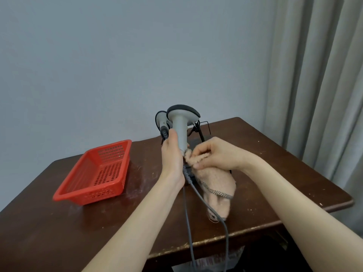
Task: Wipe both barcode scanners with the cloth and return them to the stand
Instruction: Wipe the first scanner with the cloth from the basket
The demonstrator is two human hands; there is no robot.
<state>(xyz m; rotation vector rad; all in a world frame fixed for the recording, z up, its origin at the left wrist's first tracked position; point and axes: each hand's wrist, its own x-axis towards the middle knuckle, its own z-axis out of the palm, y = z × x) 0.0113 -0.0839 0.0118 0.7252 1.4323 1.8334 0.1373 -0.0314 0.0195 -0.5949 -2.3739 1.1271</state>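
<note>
Barcode scanner (181, 124) mid-wipe: my left hand (172, 154) grips its handle, right hand (217, 154) pinches the cloth (215, 180) against it. Next, I'd guess, stand (203, 132) at 12 o'clock.

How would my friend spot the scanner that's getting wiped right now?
Look at the brown wooden table, right of the red basket. Above its middle the left hand holds a grey barcode scanner upright by the handle. Unlike the second scanner behind it, a fluffy beige cloth touches its base.
</note>
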